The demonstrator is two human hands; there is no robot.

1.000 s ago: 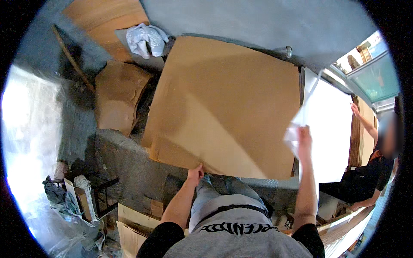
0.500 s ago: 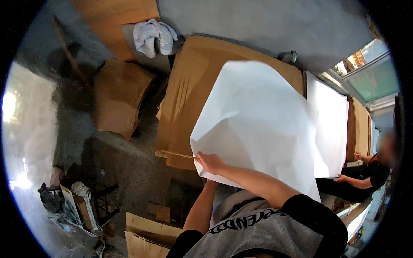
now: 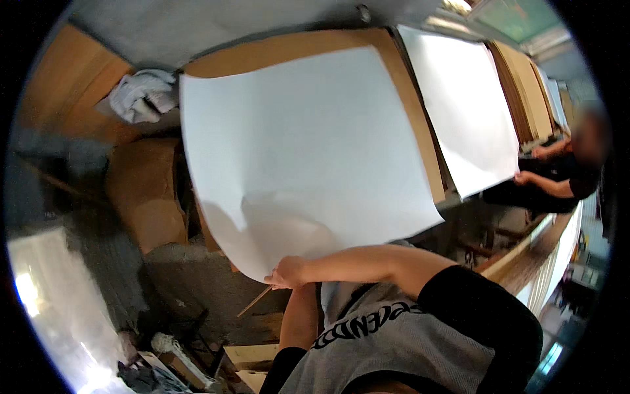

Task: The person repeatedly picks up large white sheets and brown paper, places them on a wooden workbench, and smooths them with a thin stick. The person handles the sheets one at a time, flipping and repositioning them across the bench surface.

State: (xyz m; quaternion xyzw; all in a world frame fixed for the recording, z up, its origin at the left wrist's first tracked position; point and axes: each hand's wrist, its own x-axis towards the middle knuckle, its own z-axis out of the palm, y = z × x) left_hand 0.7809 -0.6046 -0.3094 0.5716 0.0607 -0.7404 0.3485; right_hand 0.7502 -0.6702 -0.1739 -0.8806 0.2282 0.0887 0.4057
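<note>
A large white sheet (image 3: 308, 138) lies spread over a stack of brown cardboard (image 3: 275, 51), its near edge curling up toward me. My right hand (image 3: 287, 272) reaches across to the sheet's near left corner. Its fingers are closed on that edge and on a thin wooden stick (image 3: 254, 301), which juts out down and to the left. My left forearm (image 3: 302, 315) rises beneath the right one. The left hand itself is hidden behind the right hand and the sheet, so its fingers do not show.
A second white sheet (image 3: 462, 105) covers the neighbouring stack, where a co-worker's hand (image 3: 524, 178) holds its corner. Bent cardboard (image 3: 144, 194) leans at left, below a crumpled pale cloth (image 3: 143, 95). Boards (image 3: 252, 356) stand by my left elbow.
The white sheet, bulging and folded before, now spreads flatter and covers more of the cardboard. The stick has swung from pointing left to pointing down-left. My view has shifted too.
</note>
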